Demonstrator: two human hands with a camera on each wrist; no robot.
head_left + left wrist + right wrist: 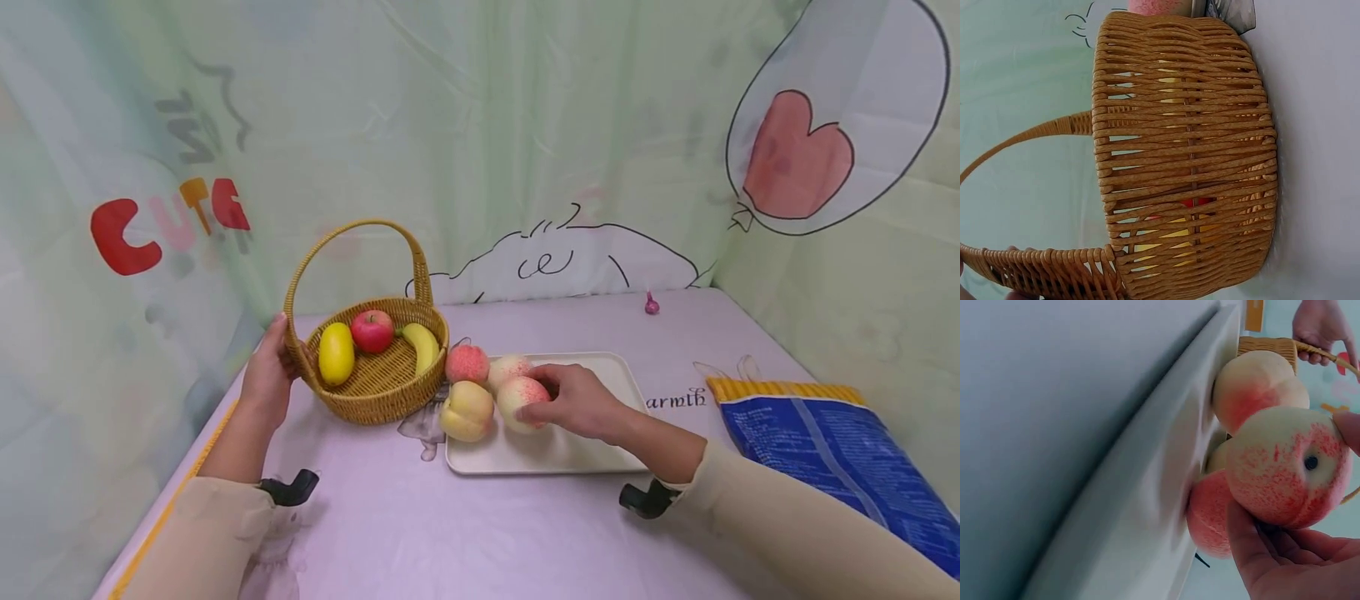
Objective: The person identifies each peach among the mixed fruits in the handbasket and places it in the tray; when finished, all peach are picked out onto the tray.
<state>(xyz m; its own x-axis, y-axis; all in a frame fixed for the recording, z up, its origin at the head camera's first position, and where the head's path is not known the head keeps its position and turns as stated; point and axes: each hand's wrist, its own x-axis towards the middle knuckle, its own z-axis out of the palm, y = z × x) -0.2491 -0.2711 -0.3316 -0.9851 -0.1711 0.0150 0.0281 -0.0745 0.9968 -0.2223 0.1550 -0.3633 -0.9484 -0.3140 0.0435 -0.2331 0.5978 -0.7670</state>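
Observation:
My left hand (270,372) grips the wicker basket (382,408) at the left foot of its arched handle. Inside the basket lie a yellow mango-like fruit (336,354), a red apple (372,332) and a banana (422,347). In the right wrist view, my right hand (1297,550) holds a pale peach with red speckles (1285,469) between thumb and fingers. That hand (581,402) is over the white tray (592,454) in the head view. Around the held peach are a yellowish peach (467,412), a pink peach (467,364) and another pale peach (510,368), partly hidden.
A blue and yellow bag (817,450) lies at the right side of the table. Toward the back right sits a small purple onion-like item (652,303). Printed curtains (495,150) hang behind and beside the table.

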